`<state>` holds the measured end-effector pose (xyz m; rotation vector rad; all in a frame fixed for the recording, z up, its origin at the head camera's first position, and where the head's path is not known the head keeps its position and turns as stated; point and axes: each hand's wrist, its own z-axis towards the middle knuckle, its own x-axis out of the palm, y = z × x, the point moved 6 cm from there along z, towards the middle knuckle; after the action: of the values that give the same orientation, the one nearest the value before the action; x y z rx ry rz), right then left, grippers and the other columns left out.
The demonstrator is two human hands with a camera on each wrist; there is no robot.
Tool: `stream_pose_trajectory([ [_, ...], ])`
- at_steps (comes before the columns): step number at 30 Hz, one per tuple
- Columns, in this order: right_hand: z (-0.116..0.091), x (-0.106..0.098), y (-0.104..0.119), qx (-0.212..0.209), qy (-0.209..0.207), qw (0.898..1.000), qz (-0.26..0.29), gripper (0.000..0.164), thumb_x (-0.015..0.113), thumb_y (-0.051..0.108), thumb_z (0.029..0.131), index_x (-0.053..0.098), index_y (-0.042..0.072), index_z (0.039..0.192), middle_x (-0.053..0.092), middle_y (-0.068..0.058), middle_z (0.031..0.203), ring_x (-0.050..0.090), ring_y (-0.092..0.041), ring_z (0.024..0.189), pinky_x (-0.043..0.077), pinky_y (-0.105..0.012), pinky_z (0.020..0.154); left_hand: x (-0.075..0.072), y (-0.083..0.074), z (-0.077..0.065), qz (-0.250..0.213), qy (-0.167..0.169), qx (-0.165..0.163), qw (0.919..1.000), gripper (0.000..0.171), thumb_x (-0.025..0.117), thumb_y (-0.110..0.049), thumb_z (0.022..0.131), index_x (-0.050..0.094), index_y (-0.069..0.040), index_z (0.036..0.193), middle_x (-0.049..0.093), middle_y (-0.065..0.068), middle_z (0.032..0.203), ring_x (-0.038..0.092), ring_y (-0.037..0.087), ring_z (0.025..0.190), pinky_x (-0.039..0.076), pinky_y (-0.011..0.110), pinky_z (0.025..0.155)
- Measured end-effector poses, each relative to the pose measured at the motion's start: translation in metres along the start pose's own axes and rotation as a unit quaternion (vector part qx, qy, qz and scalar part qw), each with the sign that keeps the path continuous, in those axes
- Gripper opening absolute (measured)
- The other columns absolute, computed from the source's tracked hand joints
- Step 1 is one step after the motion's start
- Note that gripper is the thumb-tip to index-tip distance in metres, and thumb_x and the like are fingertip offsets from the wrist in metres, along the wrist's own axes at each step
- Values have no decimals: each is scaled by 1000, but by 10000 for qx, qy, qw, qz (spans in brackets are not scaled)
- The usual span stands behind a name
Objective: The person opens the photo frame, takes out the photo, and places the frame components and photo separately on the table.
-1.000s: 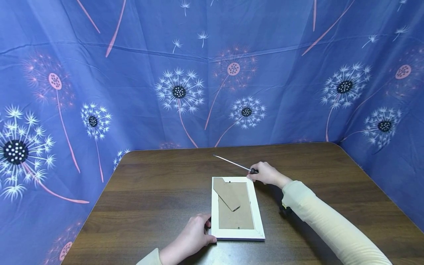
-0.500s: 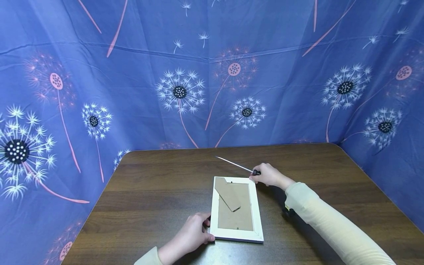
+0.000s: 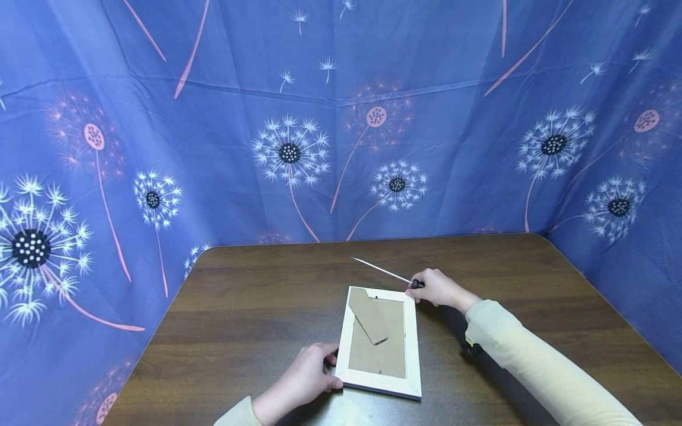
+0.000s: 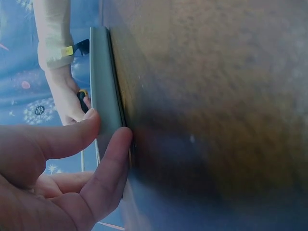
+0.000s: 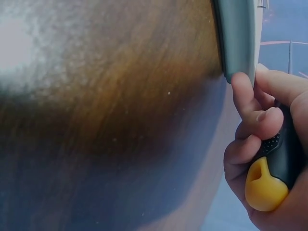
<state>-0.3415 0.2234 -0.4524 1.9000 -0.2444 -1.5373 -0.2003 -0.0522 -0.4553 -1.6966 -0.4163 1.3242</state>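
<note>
Turned slightly clockwise since a second ago over the table (image 3: 240, 307), the frame (image 3: 379, 354) was back-side up between both hands; the left hand (image 3: 310, 374) pinched its near left corner, the right hand (image 3: 437, 288) its far right corner, fingers also curled round a yellow-and-black screwdriver (image 5: 285, 159).

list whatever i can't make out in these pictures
Front of the picture frame: hidden in every view, since the frame lies back side up.
Screwdriver handle: head view, mostly covered by the right hand's grip.
Screwdriver tip: head view, too small to tell its shape.
Left sleeve: head view, cut off by the bottom edge.
Tabletop: left wrist view, grain blurred.
</note>
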Motion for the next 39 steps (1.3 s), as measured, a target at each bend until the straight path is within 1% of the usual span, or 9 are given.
stream_pose_trajectory([
  [5, -5, 0, 1, -70, 17, 10000, 17, 11, 64, 20, 90, 67, 10, 86, 62, -1, 62, 38, -8, 35, 36, -22, 33, -1, 0, 0, 61, -2, -46, 10000, 60, 80, 2, 67, 54, 16, 119, 59, 6, 85, 56, 2, 49, 50, 16, 47],
  [10, -8, -1, 1, -152, -7, 9999, 13, 12, 64, 20, 90, 68, 9, 85, 63, 0, 62, 39, -7, 35, 37, -22, 33, -2, 0, 0, 120, -7, -81, 9999, 58, 79, 3, 67, 55, 15, 119, 60, 6, 85, 55, 1, 49, 50, 16, 47],
  [19, -13, -1, -4, -120, 5, 9999, 5, 10, 64, 20, 89, 68, 12, 87, 63, 0, 62, 37, -6, 34, 36, -21, 32, -5, 2, 0, 189, -30, 11, 9998, 55, 78, 4, 68, 57, 12, 119, 64, 6, 84, 56, 2, 50, 50, 15, 46],
  [24, -16, -1, -5, -126, -35, 9999, -16, 9, 64, 20, 89, 68, 12, 85, 63, 1, 62, 37, -6, 33, 36, -20, 32, -7, 3, 2, 106, -35, 60, 9999, 49, 77, 6, 68, 61, 11, 115, 64, 4, 81, 56, 2, 53, 50, 16, 47],
  [30, -20, -2, -3, -58, -66, 10000, -5, 9, 65, 19, 89, 67, 10, 86, 62, 0, 61, 38, -6, 34, 36, -21, 32, -9, 5, 3, 117, -52, 40, 9999, 43, 77, 5, 68, 64, 9, 108, 63, 2, 78, 56, 1, 52, 50, 16, 46],
  [35, -23, -3, -4, -43, -82, 10000, 15, 11, 64, 19, 90, 67, 9, 86, 62, 0, 60, 38, -6, 34, 37, -22, 32, -12, 7, 4, 71, -34, 17, 10000, 33, 76, 5, 69, 67, 7, 101, 62, 1, 74, 56, 4, 51, 50, 16, 46],
  [39, -26, -1, -7, -19, -68, 10000, 44, 12, 63, 20, 90, 66, 9, 86, 62, 1, 61, 39, -7, 34, 38, -22, 31, -15, 8, 6, 16, -30, -4, 10000, 29, 76, 5, 70, 68, 6, 98, 62, 1, 70, 57, 7, 50, 50, 17, 45],
])
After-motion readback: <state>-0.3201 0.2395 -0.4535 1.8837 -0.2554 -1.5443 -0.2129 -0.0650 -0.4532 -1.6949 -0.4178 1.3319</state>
